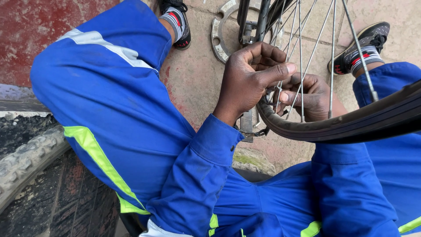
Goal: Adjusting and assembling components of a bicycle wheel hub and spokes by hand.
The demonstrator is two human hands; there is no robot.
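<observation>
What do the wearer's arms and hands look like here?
Both hands, left hand and right hand, are bare: no gloves. Both arms wear bright blue workwear sleeves with buttoned cuffs. Fluorescent yellow-green trim shows lower on the garment.

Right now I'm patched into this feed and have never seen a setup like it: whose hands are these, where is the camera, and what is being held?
The single picture comes from a camera worn on a person's head, looking down at their own lap and hands. The person sits in blue overalls with yellow-green stripes, feet on a stone floor. A bicycle wheel stands between the knees. The left hand curls over the rim among the thin metal spokes; its grip pinches something small that I cannot make out. The right hand holds the rim from behind the spokes. A knobbly tyre lies at lower left.
</observation>
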